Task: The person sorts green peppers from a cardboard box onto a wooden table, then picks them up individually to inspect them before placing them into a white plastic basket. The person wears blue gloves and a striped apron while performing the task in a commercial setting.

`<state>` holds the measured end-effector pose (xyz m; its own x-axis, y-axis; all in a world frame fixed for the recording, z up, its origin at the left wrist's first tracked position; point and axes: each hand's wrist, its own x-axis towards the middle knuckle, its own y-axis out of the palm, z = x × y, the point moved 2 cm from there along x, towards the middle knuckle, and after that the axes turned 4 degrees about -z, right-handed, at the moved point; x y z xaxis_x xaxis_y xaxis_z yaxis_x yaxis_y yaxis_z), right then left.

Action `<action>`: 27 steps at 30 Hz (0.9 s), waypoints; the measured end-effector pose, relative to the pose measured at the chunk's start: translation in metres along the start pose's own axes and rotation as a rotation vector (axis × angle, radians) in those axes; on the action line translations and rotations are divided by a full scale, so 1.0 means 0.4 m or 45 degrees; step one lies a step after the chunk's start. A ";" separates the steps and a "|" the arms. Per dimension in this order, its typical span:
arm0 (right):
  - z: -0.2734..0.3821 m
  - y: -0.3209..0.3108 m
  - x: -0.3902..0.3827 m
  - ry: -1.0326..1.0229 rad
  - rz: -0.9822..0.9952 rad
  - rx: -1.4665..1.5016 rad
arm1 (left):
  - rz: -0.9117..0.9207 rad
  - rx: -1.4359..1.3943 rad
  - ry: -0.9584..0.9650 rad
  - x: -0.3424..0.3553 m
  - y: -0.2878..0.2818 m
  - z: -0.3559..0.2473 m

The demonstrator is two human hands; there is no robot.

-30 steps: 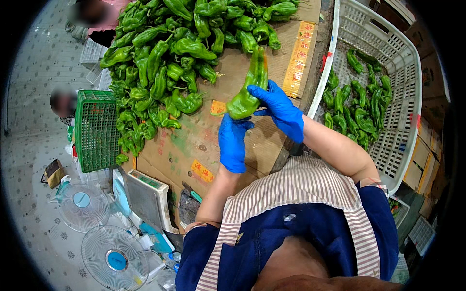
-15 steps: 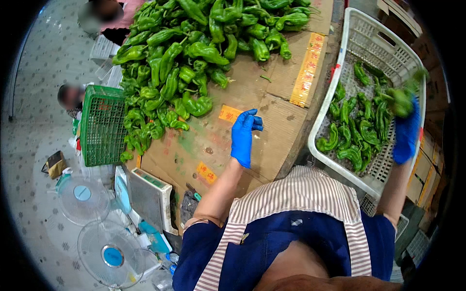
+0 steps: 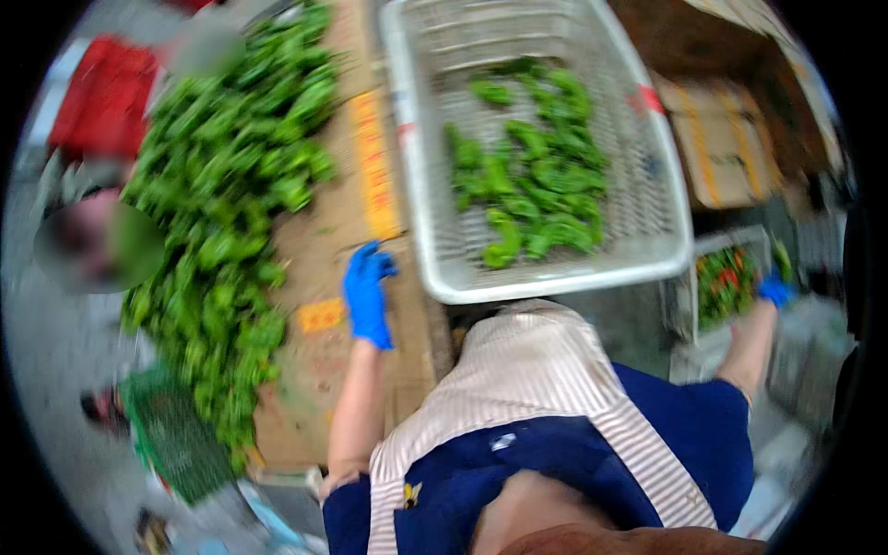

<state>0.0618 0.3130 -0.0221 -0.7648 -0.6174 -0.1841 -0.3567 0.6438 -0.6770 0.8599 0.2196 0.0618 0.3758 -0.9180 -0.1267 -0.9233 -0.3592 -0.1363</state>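
Blue gloves cover both my hands. My left hand [image 3: 368,296] is over the cardboard tabletop [image 3: 291,250], fingers loosely bent and apart, empty. Beside it lies a long pile of green peppers [image 3: 222,157]. My right hand [image 3: 773,292] reaches to the far right, by a small crate [image 3: 694,287] of green and red peppers [image 3: 726,282], with a green pepper [image 3: 782,264] in its blurred fingers. Between and above my hands is a large white plastic crate [image 3: 675,185] with green peppers [image 3: 527,176] spread over its slotted bottom.
A green basket [image 3: 176,435] stands left of the table, a red crate [image 3: 102,92] at upper left. A co-worker in pink [image 3: 97,231] is at the left. Cardboard boxes [image 3: 717,148] sit beyond the white crate. The whole picture is motion-blurred.
The view has swung rightward. My right hand took the pepper off my left hand, passed over the white crate and moved down to the small crate. My left hand stayed over the cardboard.
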 end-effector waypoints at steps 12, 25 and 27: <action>0.265 -0.195 0.172 0.517 -0.096 3.313 | -0.798 1.022 0.653 0.337 -0.330 -0.079; 0.864 -1.127 -0.577 -1.365 0.492 2.991 | -0.432 1.248 0.626 0.658 -0.384 -0.246; 0.928 -1.168 -0.721 -1.509 0.762 2.868 | -0.392 1.018 0.603 0.587 -0.384 -0.230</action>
<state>0.6480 0.0224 0.0827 0.1411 -0.9844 -0.1053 0.9451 0.1023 0.3102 1.0826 0.0438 0.1432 0.3593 -0.8386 0.4094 -0.3985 -0.5346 -0.7453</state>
